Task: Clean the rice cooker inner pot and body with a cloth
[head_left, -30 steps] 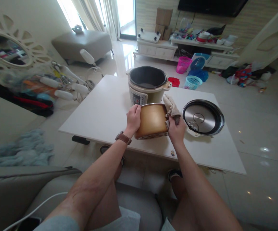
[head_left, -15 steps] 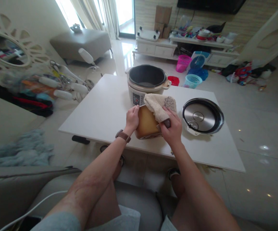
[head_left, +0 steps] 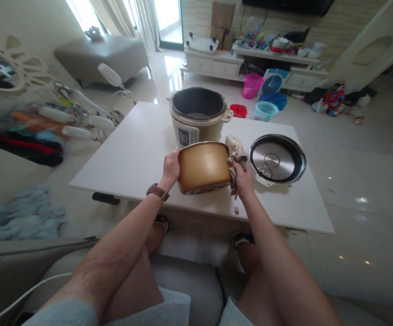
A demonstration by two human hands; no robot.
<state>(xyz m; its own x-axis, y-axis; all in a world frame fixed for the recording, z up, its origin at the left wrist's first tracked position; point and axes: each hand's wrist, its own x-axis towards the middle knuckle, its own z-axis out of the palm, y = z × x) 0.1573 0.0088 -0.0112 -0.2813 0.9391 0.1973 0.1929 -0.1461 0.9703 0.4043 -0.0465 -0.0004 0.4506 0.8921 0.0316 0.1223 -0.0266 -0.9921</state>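
A gold-coloured inner pot (head_left: 204,166) is held tilted above the white table, its underside partly turned toward me. My left hand (head_left: 171,168) grips the pot's left rim. At the pot's right side my right hand (head_left: 243,176) is closed on a beige cloth (head_left: 236,148), which is bunched against the rim. Just behind the pot stands the electric pressure cooker (head_left: 198,113), lidless, with its dark inside showing. To the right a round lid (head_left: 278,159) lies on the table with its metal inner face up. The inside of the gold pot is hidden from view.
The white table (head_left: 122,158) carries the cooker and lid, with a small sticker (head_left: 236,210) near its front edge. Beyond it on the floor are a pink basket (head_left: 252,86), a light-blue basket (head_left: 265,111) and a red item (head_left: 238,110). A grey sofa (head_left: 189,276) is beneath me.
The cloth has shifted from draping over the pot's upper right to bunching at its right side. The pot has turned so more of its gold wall shows. The view has shifted slightly.
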